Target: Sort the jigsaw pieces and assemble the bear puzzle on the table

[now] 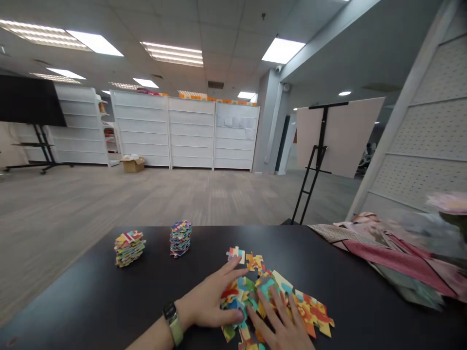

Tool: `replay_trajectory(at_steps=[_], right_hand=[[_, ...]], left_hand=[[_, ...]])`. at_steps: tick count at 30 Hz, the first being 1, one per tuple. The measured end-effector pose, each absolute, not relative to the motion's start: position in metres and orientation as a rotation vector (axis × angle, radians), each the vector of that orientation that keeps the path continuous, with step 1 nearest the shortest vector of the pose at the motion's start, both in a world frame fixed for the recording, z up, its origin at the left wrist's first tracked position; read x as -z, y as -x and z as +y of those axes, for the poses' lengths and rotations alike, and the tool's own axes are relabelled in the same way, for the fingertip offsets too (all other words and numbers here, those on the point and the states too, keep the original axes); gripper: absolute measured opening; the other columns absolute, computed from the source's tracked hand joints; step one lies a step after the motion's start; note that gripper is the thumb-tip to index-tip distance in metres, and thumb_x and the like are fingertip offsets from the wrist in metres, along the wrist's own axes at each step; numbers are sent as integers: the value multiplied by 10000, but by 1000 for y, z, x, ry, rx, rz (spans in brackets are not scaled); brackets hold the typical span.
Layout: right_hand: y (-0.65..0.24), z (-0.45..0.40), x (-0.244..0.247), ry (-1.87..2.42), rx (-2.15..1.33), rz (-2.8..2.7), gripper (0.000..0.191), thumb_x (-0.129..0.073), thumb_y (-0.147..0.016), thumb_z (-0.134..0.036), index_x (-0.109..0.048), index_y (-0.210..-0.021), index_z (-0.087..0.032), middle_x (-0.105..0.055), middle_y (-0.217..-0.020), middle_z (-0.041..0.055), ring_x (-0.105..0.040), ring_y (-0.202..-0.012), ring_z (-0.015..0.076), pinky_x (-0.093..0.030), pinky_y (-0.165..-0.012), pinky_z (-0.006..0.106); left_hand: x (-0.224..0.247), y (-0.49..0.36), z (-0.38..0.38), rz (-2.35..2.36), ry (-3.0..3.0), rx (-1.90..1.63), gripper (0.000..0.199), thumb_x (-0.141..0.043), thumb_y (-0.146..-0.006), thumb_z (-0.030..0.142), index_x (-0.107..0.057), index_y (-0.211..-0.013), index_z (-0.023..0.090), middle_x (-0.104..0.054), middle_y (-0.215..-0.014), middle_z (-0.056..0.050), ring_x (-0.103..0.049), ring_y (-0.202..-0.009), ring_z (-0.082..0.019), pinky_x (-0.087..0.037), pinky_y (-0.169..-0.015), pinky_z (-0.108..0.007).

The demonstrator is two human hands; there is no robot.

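A black, square-cased smartwatch (170,311) sits on the left wrist (181,315) of the left hand (206,301), fastened with a wide, matte sage-green band (176,330). The left forearm (151,335) is bare down to the picture's lower edge, and the right hand (280,325) is bare too.

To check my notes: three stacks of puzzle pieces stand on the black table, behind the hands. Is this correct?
No, the head view shows two stacks of puzzle pieces, not three. They stand on the black table behind the left hand and right hand.
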State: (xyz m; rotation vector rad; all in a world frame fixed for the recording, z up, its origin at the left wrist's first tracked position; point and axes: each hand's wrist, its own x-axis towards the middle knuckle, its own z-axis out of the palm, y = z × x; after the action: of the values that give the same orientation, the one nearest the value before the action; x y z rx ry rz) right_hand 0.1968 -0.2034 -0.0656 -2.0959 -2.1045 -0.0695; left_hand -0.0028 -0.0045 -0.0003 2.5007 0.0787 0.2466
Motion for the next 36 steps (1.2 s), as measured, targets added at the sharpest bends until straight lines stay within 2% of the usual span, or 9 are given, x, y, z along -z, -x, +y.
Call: replay_trajectory(at_steps=[5, 8, 14, 20, 23, 26, 29, 32, 36], right_hand=[[-205, -226, 45, 2068, -51, -2122, 690, -594, -914, -587, -295, -1522, -457, -317, -1603, 21, -329, -1440, 463, -297, -1118, 728], [-217, -241, 24, 2213, -87, -1978, 675, -512, -951, -604, -253, -1544, -414, -227, -1640, 46, -228, -1489, 422, -242, -1157, 704], [-238, -208, 8, 2477, -135, -1703, 786, -418, -948, -674, -191, -1585, -275, -131, -1670, 101, -65, -1533, 366, -109, -1214, 644], [-211, -160, -8, 2159, -347, -1866, 758, -489, -950, -574, -253, -1586, -236, -233, -1663, 103, -164, -1536, 309, -118, -1242, 564], [-196, -165, -10, 1950, -359, -1923, 726, -553, -930, -480, -302, -1572, -251, -313, -1633, 100, -262, -1507, 301, -222, -1234, 509], [-208, -180, -8, 1922, -210, -1804, 560, -460, -976, -395, -411, -1513, -243, -434, -1538, 113, -425, -1412, 265, -361, -1172, 431], [-245, -194, -3, 2115, 51, -1585, 474, -344, -1012, -389, -543, -1400, -203, -547, -1400, 136, -520, -1301, 269, -418, -1110, 425], [-284, -209, 6, 2431, 275, -1406, 512, -380, -984, -441, -608, -1319, -127, -589, -1334, 199, -540, -1242, 358, -456, -1017, 501], [-305, -228, 17, 2625, 397, -1357, 423, -384, -988, -466, -687, -1022, -173, -677, -1042, 159, -629, -975, 327, -492, -798, 423]], left_hand=[[3, -25, 13, 132, -2716, -259, 959, -630, -767, 796, -351, -1551, 320, -90, -1680, -108, -25, -1509, -461, -96, -1191, -660], [6, -43, 25, 216, -2731, -226, 931, -584, -782, 820, -386, -1536, 311, -194, -1659, -139, -87, -1494, -498, -105, -1157, -714], [0, -43, 25, 82, -2652, -202, 871, -618, -832, 722, -375, -1543, 280, -408, -1574, -117, -269, -1482, -405, -160, -1210, -598], [-3, 10, 3, 28, -2602, -24, 1254, -800, -576, 770, -224, -1593, 316, -183, -1665, -130, -172, -1493, -466, -144, -1195, -648], [3, 29, -7, 90, -2621, -20, 1218, -777, -636, 757, -171, -1601, 327, -99, -1681, -118, -107, -1509, -449, -118, -1204, -645], [5, 29, -16, 160, -2629, -44, 1162, -734, -701, 754, -158, -1606, 307, -76, -1681, -139, -89, -1517, -432, -120, -1208, -633], [3, 11, -19, 150, -2632, -57, 1159, -725, -687, 778, -198, -1600, 297, -112, -1672, -164, -117, -1509, -452, -134, -1198, -649], [-1, -9, -20, 179, -2631, -95, 1141, -751, -633, 788, -324, -1562, 280, -200, -1649, -173, -151, -1492, -480, -182, -1186, -652], [-5, -18, -21, 198, -2617, -183, 895, -804, -641, 693, -533, -1397, 297, -420, -1517, -126, -348, -1406, -433, -262, -1179, -590]])
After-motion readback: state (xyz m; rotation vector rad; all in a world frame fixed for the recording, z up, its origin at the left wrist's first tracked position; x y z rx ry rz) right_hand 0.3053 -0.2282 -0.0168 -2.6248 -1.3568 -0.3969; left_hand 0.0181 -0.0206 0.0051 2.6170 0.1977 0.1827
